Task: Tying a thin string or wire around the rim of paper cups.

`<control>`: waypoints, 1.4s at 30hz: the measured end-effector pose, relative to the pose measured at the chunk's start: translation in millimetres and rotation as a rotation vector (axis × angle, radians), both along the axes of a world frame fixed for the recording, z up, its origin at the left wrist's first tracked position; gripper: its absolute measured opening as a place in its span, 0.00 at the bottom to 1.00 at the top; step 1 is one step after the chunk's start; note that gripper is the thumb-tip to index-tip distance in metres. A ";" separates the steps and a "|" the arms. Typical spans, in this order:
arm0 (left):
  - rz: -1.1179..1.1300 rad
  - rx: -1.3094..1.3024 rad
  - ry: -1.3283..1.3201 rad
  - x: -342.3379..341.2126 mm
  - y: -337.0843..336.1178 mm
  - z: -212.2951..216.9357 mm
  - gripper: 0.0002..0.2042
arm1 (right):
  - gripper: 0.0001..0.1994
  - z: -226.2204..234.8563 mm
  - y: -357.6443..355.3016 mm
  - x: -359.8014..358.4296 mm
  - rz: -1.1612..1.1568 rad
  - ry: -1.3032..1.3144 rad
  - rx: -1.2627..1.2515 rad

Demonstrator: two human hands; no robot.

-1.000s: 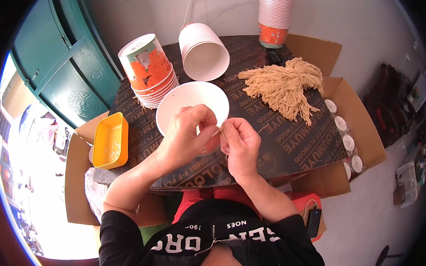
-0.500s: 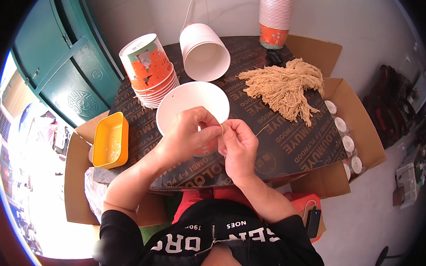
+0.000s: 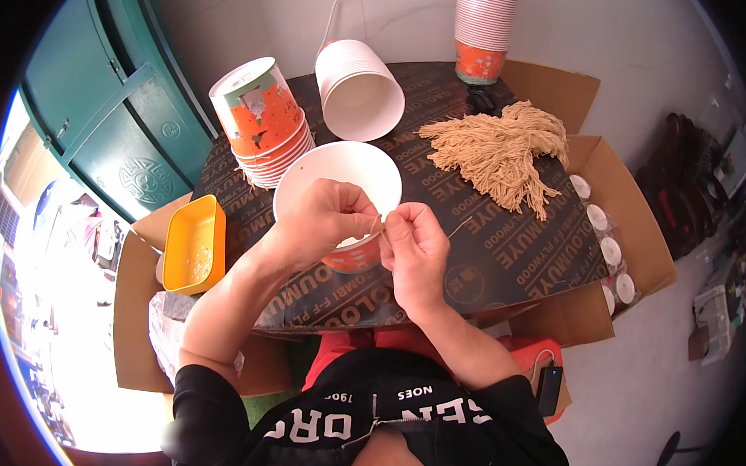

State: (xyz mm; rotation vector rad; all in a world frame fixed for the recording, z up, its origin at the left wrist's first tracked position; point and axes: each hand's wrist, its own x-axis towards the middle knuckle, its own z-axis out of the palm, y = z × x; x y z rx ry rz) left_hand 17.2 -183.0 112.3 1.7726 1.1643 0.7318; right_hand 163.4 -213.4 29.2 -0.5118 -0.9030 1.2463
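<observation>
Dark printed plywood board (image 3: pixel 505 253) carries our work. At its 1 o'clock lies a tan string bundle (image 3: pixel 502 150); at centre stands the white paper bowl (image 3: pixel 338 172). Over the bowl's 5 o'clock rim, our left hand (image 3: pixel 319 222) and right hand (image 3: pixel 415 248) each pinch one thin tan string (image 3: pixel 378 224) between thumb and forefinger.

Left hand (image 3: pixel 319 222) and right hand (image 3: pixel 415 248) pinch a thin tan strand (image 3: pixel 459 227) together at the near rim of a white paper bowl (image 3: pixel 338 172). A bundle of tan strands (image 3: pixel 502 150) lies on the dark board (image 3: pixel 505 253).
</observation>
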 end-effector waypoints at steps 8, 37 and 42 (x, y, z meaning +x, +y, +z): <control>0.047 0.171 0.075 2.6 -0.7 -1.3 0.08 | 0.05 13.9 -3.8 33.5 -0.135 -0.602 0.151; 0.077 0.316 0.359 13.3 1.1 -4.9 0.10 | 0.10 -7.2 1.8 35.5 0.104 -0.084 0.337; 0.113 0.256 0.434 7.2 1.0 -0.1 0.10 | 0.12 8.3 18.8 37.0 0.221 0.012 0.098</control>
